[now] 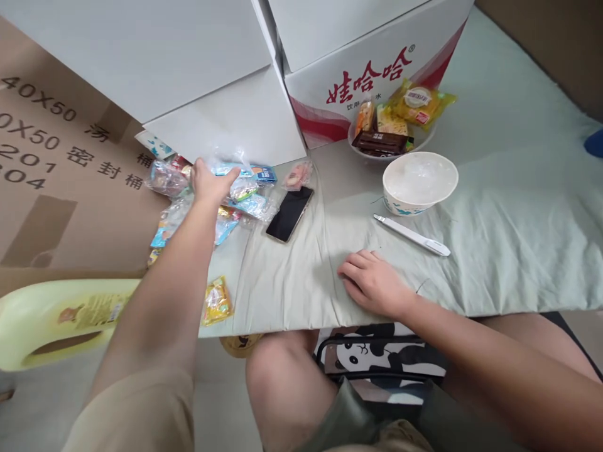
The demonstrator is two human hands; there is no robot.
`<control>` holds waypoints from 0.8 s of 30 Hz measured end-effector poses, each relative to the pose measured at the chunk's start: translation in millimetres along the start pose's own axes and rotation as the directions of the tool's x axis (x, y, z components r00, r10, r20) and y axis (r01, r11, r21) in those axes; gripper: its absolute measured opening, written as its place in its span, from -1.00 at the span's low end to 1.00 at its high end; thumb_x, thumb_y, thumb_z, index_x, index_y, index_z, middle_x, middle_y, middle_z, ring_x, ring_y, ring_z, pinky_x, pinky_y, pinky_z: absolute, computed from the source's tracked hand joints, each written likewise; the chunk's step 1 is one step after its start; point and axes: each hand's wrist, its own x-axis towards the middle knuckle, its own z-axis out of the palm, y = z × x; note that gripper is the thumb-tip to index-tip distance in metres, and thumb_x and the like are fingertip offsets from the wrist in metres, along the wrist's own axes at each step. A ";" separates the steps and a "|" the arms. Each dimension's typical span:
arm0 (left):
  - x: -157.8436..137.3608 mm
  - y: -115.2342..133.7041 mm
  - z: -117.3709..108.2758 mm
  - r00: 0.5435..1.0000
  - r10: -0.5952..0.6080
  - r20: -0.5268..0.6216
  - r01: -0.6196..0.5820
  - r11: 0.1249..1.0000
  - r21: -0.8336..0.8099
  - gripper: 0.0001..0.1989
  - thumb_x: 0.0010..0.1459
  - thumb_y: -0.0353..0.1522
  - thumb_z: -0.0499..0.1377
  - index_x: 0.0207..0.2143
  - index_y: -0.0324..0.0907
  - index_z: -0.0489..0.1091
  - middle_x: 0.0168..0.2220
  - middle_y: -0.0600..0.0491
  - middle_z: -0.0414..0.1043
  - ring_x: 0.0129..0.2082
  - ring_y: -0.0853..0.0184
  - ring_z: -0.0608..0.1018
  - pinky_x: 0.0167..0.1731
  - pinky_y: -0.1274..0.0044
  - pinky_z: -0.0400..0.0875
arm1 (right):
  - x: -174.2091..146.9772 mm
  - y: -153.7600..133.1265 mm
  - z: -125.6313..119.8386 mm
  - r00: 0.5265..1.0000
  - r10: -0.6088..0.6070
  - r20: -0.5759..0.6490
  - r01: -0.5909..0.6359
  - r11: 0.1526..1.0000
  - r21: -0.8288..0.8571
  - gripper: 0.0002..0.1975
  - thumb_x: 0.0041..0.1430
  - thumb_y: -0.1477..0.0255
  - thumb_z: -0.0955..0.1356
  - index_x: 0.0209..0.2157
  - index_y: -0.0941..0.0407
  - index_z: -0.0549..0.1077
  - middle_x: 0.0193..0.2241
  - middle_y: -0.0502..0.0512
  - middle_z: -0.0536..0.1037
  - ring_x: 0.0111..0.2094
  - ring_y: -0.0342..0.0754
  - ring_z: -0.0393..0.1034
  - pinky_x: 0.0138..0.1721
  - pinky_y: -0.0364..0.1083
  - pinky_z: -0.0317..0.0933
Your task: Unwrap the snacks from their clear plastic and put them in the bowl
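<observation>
My left hand [211, 182] reaches into a pile of wrapped snacks, its thumb apart from its bent fingers and a clear plastic packet [228, 162] between them. The fingertips are partly hidden. Around it lie blue packets [257, 206] and a clear-wrapped snack [166, 179]. My right hand [374, 282] rests palm down on the cloth, fingers loosely curled and holding nothing. Just beyond it lies a white utility knife [412, 235]. Farther back stands a paper bowl [419, 185] with clear plastic in it.
A black phone [289, 215] and a small pink packet [298, 176] lie beside the pile. A clear bowl [353, 147] holds several snacks. One yellow packet [218, 300] sits near the front edge. White boxes [226, 119] rise behind, with a brown carton [94, 207] at left.
</observation>
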 end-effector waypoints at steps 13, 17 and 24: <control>5.0 41.2 5.3 0.995 0.100 0.020 -0.102 0.974 0.205 -0.71 0.00 -0.53 0.35 -0.23 -0.18 0.37 0.05 -0.02 0.27 0.08 0.11 0.32 0.26 0.14 0.14 | 3.7 1.8 -4.1 1.000 -0.013 0.025 0.013 1.000 0.024 -0.80 0.32 0.48 0.25 -0.23 0.15 0.52 -0.22 0.20 0.53 -0.21 0.07 0.28 -0.16 0.06 0.07; 2.6 49.5 -31.0 0.989 0.088 -0.116 -0.078 0.993 0.091 -0.68 -0.09 -0.52 0.42 -0.37 -0.22 0.33 -0.08 0.02 0.29 0.01 0.22 0.34 0.30 0.16 0.17 | 2.7 2.4 -6.0 0.999 -0.007 0.031 0.004 0.997 0.076 -0.78 0.32 0.48 0.24 -0.21 0.15 0.52 -0.20 0.23 0.53 -0.16 0.10 0.33 -0.12 0.07 0.12; -96.9 86.2 -53.2 0.968 -0.023 0.249 0.158 0.827 -0.540 -0.52 -0.28 -0.26 0.54 -0.33 -0.20 0.43 -0.27 0.06 0.47 -0.22 0.30 0.55 0.02 0.22 0.51 | -1.1 11.1 -14.6 0.968 0.122 -0.221 -0.003 0.882 0.471 -0.63 0.24 0.40 0.26 0.06 0.17 0.37 -0.02 0.29 0.47 -0.07 0.10 0.41 -0.09 0.05 0.29</control>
